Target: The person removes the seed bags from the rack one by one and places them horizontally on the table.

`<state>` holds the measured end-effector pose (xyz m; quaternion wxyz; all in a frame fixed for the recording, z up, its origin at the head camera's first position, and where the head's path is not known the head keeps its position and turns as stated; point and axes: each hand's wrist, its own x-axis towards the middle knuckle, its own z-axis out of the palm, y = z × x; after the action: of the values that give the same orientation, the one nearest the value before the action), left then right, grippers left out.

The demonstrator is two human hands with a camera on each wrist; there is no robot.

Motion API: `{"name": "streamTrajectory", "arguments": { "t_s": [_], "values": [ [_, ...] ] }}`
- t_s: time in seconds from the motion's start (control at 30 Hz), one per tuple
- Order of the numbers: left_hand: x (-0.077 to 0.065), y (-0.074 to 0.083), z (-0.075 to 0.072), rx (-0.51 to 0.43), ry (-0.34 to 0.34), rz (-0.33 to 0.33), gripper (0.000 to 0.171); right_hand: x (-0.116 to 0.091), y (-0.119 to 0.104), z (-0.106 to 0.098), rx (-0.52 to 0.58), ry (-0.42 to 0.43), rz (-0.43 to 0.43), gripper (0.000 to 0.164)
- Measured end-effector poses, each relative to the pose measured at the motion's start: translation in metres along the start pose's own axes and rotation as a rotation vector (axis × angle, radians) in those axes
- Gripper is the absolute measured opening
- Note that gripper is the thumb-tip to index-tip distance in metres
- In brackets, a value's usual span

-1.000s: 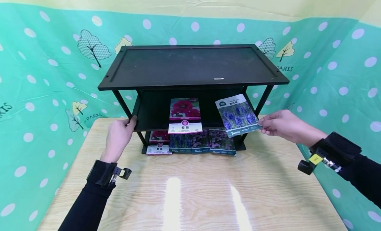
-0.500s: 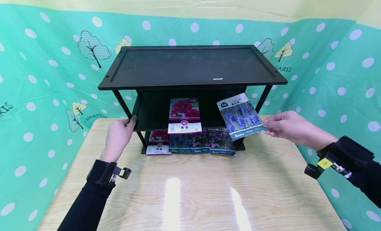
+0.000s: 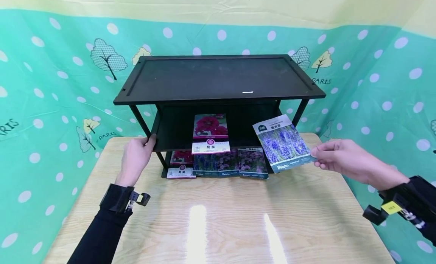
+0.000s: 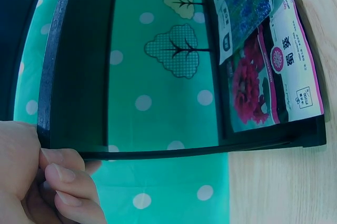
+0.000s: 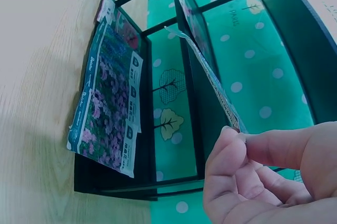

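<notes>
My right hand (image 3: 351, 162) pinches the lower right corner of a seed packet (image 3: 283, 145) with purple-blue flowers. The packet is held tilted in front of the right side of a black shelf rack (image 3: 218, 78); the right wrist view shows it almost edge-on. My left hand (image 3: 135, 158) grips the front left corner of the middle shelf (image 4: 79, 103), fingers curled at its edge. On that shelf lies a red-flowered seed packet (image 3: 210, 133), its lower end over the front edge. Several more packets lie on the bottom shelf, among them a red-flowered packet (image 4: 287, 66) at the left and a pink-purple flowered packet (image 3: 253, 162) at the right.
The rack stands on a light wooden table (image 3: 235, 226) with bright reflections at the front. A green dotted cloth (image 3: 41, 143) hangs behind and at both sides. A small white mark (image 3: 247, 92) shows on the rack's top panel.
My right hand has moved right and toward me with the purple-blue seed packet, drawing it away from the middle shelf. The left hand has kept its grip in place.
</notes>
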<state>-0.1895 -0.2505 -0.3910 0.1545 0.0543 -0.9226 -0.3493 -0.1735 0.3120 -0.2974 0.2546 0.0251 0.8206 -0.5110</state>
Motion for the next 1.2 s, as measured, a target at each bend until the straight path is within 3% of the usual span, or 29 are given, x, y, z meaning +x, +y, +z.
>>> {"name": "streamTrajectory", "arguments": {
  "t_s": [0.33, 0.93, 1.2],
  "values": [
    [0.0, -0.001, -0.001, -0.004, -0.021, -0.035, 0.061, -0.02, 0.014, -0.002, 0.015, -0.017, 0.02, 0.039],
    [0.004, -0.001, 0.002, -0.026, -0.002, 0.0, 0.061, -0.062, 0.061, 0.007, 0.0, 0.075, 0.063, 0.039],
    [0.002, -0.001, -0.001, -0.022, -0.022, -0.021, 0.061, -0.071, 0.085, 0.003, 0.135, 0.015, 0.085, 0.026]
  ]
}}
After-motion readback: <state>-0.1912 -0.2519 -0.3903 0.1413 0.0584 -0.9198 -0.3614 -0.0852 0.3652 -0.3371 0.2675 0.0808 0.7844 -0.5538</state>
